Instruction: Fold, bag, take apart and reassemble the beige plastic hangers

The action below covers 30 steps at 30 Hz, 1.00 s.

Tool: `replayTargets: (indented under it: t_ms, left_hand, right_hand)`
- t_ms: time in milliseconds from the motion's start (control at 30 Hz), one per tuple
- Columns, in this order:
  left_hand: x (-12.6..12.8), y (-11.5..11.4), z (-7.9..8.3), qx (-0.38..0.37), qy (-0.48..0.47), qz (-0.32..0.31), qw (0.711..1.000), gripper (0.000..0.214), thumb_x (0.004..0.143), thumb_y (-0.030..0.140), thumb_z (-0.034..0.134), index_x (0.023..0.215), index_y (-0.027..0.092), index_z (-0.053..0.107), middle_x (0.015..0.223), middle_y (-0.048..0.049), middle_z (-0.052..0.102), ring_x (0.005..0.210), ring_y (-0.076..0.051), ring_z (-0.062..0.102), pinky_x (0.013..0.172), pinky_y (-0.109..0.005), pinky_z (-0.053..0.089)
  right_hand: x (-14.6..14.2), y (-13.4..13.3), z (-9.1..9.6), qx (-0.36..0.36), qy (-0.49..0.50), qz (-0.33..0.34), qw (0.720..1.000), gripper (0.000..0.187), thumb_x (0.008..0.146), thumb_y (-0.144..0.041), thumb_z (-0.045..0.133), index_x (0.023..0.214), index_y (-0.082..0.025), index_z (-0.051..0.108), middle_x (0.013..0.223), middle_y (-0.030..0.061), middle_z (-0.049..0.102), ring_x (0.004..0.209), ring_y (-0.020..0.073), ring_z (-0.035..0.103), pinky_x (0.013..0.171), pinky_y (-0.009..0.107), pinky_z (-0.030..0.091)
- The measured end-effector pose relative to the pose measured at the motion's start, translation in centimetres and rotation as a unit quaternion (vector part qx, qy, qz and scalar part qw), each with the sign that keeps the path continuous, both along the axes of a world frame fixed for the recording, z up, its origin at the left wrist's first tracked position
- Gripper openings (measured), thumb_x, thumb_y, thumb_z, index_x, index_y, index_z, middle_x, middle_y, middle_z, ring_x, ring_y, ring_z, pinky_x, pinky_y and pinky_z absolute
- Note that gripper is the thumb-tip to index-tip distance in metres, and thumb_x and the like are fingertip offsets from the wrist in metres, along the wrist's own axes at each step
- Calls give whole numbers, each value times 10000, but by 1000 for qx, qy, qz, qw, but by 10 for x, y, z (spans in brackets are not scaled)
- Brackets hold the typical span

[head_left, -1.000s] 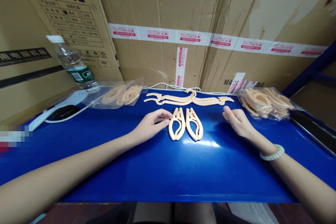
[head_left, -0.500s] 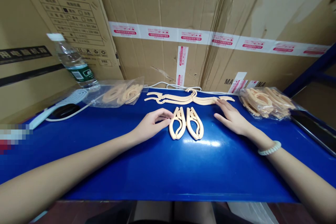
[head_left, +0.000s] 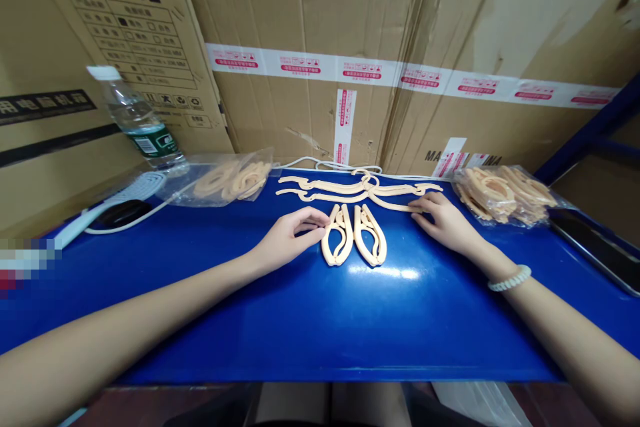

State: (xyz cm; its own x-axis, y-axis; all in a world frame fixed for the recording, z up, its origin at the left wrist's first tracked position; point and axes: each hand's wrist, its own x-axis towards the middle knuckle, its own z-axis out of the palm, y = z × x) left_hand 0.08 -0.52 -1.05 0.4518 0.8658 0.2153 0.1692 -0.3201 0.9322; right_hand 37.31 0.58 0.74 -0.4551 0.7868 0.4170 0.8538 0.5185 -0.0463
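I have the right hand (head_left: 445, 221) pinching an unfolded hanger (head_left: 393, 206) right of centre; the left hand (head_left: 290, 235), loosely spread, touches a folded hanger (head_left: 349, 239) mid-frame. Blue tabletop (head_left: 325, 327) spans the lower frame.

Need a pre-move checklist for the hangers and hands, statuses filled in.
1. Right hand on right end of near unfolded hanger: ok, fingers and thumb at it.
2. Left hand firmly gripping left folded hanger: cannot tell; fingertips at its left edge.
3. Right folded hanger lying beside the left one: ok.
4. Far unfolded hanger separate from the near one: not ok, they overlap around the hooks.
5. Bottle capped: ok.
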Motion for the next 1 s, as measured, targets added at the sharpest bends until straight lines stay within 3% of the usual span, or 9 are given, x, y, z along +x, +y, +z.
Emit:
replayTargets:
  t_ms: [167, 367, 567, 800, 1000]
  left_hand:
    - [1, -1, 1, -4, -6, 2, 1000, 267, 833, 364, 690, 1008, 163, 677, 1081, -90, 723, 1069, -246, 688, 1044, -457, 521]
    - [1, -2, 2, -5, -1, 3, 1000, 280, 831, 363, 688, 1019, 157, 673, 1086, -96, 718, 1073, -245, 682, 1046, -459, 516]
    - [1, 1, -3, -17, -20, 11, 1000, 307, 820, 373, 696, 1037, 160, 653, 1112, -106, 715, 1098, -249, 678, 1059, -465, 505]
    - [2, 4, -2, -81, -97, 95, 987, 664, 838, 353, 684, 1399, 171, 380, 1345, -178, 622, 1144, -253, 679, 1059, -473, 495]
    - [5, 2, -4, -82, -135, 111, 981, 680, 830, 341, 692, 1386, 215, 321, 1394, -170, 540, 1015, -217, 709, 906, -401, 575]
  right_hand:
    - [-3, -3, 2, -19, 32, 13, 999, 173, 957, -285, 516, 902, -180, 643, 922, 130, 645, 894, 287, 623, 812, 423, 526]
    - [-8, -10, 10, -46, 62, 6, 997, 147, 950, -323, 533, 903, -197, 591, 855, 89, 674, 740, 234, 637, 671, 340, 492]
    - [-1, -19, 26, -10, 166, -11, 986, 192, 944, -403, 575, 937, -212, 549, 816, 59, 666, 678, 203, 629, 641, 319, 502]
    - [-1, -31, 43, 0, 215, -23, 976, 334, 934, -453, 597, 1134, -187, 623, 839, 70, 689, 739, 222, 657, 704, 353, 555]
    - [-16, -34, 34, -32, 153, 34, 987, 287, 968, -406, 554, 1101, -181, 672, 881, 74, 709, 706, 203, 632, 642, 323, 510]
